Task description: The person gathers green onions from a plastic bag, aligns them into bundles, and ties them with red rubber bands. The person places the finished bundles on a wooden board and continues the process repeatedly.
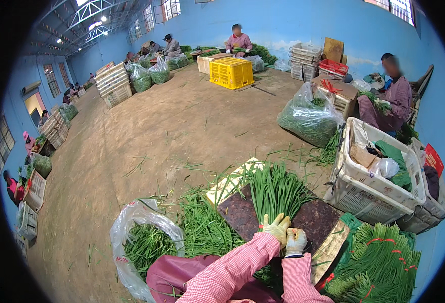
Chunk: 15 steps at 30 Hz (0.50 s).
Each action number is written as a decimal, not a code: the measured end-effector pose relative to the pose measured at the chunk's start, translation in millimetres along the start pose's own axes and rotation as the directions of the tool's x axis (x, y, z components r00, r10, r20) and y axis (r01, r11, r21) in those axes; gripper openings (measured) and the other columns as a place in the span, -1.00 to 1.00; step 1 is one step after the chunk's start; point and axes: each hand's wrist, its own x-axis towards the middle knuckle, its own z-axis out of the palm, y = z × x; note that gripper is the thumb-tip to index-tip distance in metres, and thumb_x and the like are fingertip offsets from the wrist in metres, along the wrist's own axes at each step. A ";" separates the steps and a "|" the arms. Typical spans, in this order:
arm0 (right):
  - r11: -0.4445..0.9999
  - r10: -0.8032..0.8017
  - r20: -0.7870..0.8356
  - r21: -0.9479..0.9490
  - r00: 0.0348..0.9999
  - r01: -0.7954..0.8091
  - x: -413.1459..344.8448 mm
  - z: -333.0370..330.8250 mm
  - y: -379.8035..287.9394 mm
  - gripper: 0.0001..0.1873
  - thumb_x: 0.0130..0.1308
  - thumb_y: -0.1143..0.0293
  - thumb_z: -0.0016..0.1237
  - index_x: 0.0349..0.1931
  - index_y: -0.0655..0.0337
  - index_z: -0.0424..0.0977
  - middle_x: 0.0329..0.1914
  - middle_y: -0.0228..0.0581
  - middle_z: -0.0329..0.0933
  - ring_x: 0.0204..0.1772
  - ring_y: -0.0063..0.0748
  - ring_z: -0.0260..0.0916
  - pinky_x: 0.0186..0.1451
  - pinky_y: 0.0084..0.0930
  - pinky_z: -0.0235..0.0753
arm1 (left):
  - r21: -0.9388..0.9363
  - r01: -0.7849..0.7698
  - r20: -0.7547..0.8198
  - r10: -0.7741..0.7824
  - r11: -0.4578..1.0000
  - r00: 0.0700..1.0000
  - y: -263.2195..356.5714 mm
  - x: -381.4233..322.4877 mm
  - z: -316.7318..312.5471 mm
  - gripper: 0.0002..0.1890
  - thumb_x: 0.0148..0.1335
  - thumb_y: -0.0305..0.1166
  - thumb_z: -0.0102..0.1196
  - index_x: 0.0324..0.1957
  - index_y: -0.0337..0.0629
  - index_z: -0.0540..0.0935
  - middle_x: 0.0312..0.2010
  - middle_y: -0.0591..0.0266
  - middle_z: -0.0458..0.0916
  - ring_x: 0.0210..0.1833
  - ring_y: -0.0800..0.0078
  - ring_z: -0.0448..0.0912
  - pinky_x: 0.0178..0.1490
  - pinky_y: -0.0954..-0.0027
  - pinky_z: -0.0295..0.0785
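Observation:
A bunch of long, flat green leaves, like garlic chives (275,189), lies on a dark marbled board (321,216), leaf tips fanned away from me. My left hand (276,227), in a pale stained glove, presses around the lower end of the bunch. A bit of red tie (260,227) shows at that hand's left edge. Close beside it, my right hand (296,241) is gloved and curled into a fist at the base of the bunch; whether anything is inside the fist is hidden. To the right, several bundles with red ties (381,261) are stacked on green sheeting.
Loose green leaves (207,223) and an open plastic bag of leaves (150,242) lie left of the board. A white crate (374,193) stands at right, near a full clear bag (311,117). Farther off are a yellow crate (232,74) and a seated person (389,94).

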 end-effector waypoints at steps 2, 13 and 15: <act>0.978 -0.102 0.060 -0.176 0.993 0.111 3.3 -4.0 -7.6 -0.80 0.03 0.26 0.17 -0.54 0.19 0.55 -0.50 -0.13 0.53 -0.44 -0.12 0.48 -0.35 -0.28 0.44 | 0.009 0.025 0.064 -0.026 1.000 0.998 -0.7 0.0 -6.0 -0.47 0.35 -0.20 -0.39 0.37 0.08 0.10 0.44 0.48 -0.13 0.49 0.37 -0.23 0.40 -0.22 -0.28; 0.831 0.321 0.281 0.375 0.905 -0.411 2.1 -17.4 -28.3 -0.89 0.19 0.43 0.11 -0.39 0.28 0.52 -0.52 -0.41 0.50 -0.46 -0.62 0.38 -0.30 -0.66 0.40 | 0.159 0.048 -0.074 -0.036 0.986 0.997 -0.4 1.9 9.0 -0.32 0.26 -0.16 -0.17 0.39 -0.04 0.00 0.42 0.41 -0.05 0.48 0.33 -0.16 0.42 -0.17 -0.28; 0.690 0.367 0.107 0.635 0.924 -0.348 10.7 -27.6 -25.0 -0.94 0.23 0.50 0.04 -0.32 0.28 0.50 -0.50 -0.49 0.46 -0.49 -0.73 0.26 -0.37 -0.77 0.31 | 0.081 0.088 -0.094 -0.080 0.993 0.992 -2.5 3.9 13.2 -0.29 0.28 -0.17 -0.21 0.41 -0.05 -0.11 0.44 0.45 -0.14 0.49 0.36 -0.18 0.44 -0.13 -0.31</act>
